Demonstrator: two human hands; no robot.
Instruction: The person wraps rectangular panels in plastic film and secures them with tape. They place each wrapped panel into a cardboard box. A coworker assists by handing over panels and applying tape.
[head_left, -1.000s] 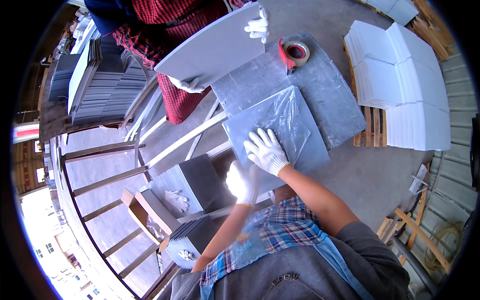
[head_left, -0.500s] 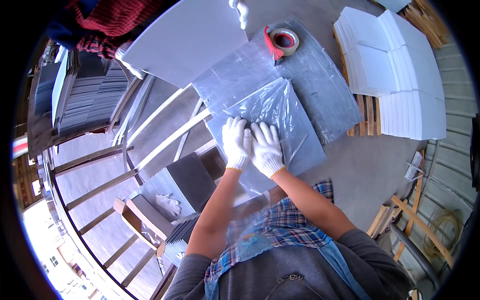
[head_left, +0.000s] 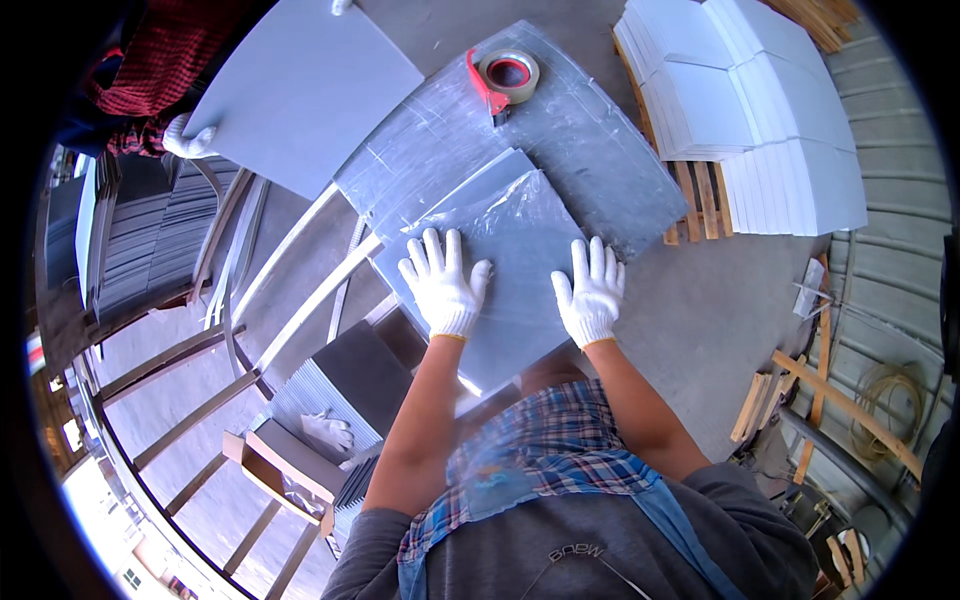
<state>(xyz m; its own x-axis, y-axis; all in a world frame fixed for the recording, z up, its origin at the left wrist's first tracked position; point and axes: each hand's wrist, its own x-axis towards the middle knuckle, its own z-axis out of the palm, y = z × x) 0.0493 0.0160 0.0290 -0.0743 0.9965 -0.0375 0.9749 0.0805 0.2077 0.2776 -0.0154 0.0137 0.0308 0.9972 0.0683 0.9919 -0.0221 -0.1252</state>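
A flat grey panel in clear plastic film [head_left: 515, 300] lies in front of me, its film creased near the far corner. My left hand [head_left: 443, 290], in a white knitted glove, rests flat on its left part with the fingers spread. At the panel's right edge lies my right hand [head_left: 590, 293], gloved alike, fingers stretched out and apart. Neither hand grips anything. The panel rests on a scuffed grey work board [head_left: 610, 170]. Farther back on that board stands a red tape dispenser [head_left: 481, 82] with a roll of clear tape [head_left: 530, 82].
At the far left another person in white gloves holds a large grey sheet [head_left: 300, 90]. Stacks of white sheets [head_left: 790, 130] stand on a pallet at right. Left of me are stacked dark panels [head_left: 360, 370], an open carton [head_left: 275, 470] and a metal frame with bars [head_left: 205, 420].
My hands, close together on the film before, have moved apart, the right one out to the panel's right edge. The film looks flatter. The other person's sheet has shifted left in view.
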